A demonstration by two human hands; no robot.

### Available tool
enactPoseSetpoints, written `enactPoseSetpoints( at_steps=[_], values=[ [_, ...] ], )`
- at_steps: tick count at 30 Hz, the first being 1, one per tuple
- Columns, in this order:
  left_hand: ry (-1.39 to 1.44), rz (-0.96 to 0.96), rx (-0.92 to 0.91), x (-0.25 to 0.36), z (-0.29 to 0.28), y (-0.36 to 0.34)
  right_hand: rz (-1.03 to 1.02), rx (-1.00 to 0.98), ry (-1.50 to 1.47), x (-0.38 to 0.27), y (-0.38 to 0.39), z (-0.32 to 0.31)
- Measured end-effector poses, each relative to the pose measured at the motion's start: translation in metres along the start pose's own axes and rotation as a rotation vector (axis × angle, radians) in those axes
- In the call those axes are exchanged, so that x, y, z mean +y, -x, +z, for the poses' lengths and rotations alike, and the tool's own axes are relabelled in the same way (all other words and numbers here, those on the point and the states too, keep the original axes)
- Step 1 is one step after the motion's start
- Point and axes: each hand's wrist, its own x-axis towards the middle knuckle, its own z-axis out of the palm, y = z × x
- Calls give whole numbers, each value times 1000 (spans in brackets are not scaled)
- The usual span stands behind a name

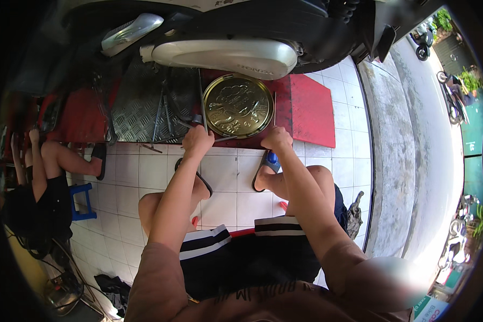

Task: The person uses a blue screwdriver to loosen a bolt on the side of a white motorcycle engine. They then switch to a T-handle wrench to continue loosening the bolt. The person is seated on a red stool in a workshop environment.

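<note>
We had the left hand (198, 140) curled around a short metal bar (225, 138), whose end stuck out to the right of the fingers, its long axis nearly crosswise. Just beyond those fingers ran a long thin rod (203, 102), pointing away from us toward the scooter; we could not tell whether bar and rod joined inside the fist. We had the fingers of the right hand (277, 139) closed on the near end of a slim rod (275, 110), which also pointed away from us, almost parallel to the other. Between the rods, just beyond both sets of fingers, we had a round gold tray (238, 106) on the red platform (283, 104). Left of the left fingers, loose tools (169, 110) lay on a chequered metal plate (134, 104), and farther beyond all our fingers was the scooter's silver casing (220, 56)
</note>
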Motion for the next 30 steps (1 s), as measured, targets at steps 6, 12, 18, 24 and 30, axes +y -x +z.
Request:
enactPoseSetpoints(
  at_steps=[6,12,18,24,30],
  values=[
    [62,297,124,31,9,36,178,183,-251,22,-21,30],
    [167,565,-21,51,13,86,269,-219,-205,52,-32,0],
    [354,707,-436,42,-22,114,-256,-599,-973,35,112,-40],
    [619,684,-646,41,-33,157,-752,-223,-652,46,159,-40],
    [805,831,-372,18,-20,184,-732,-18,-642,-19,177,-59]
  ],
)
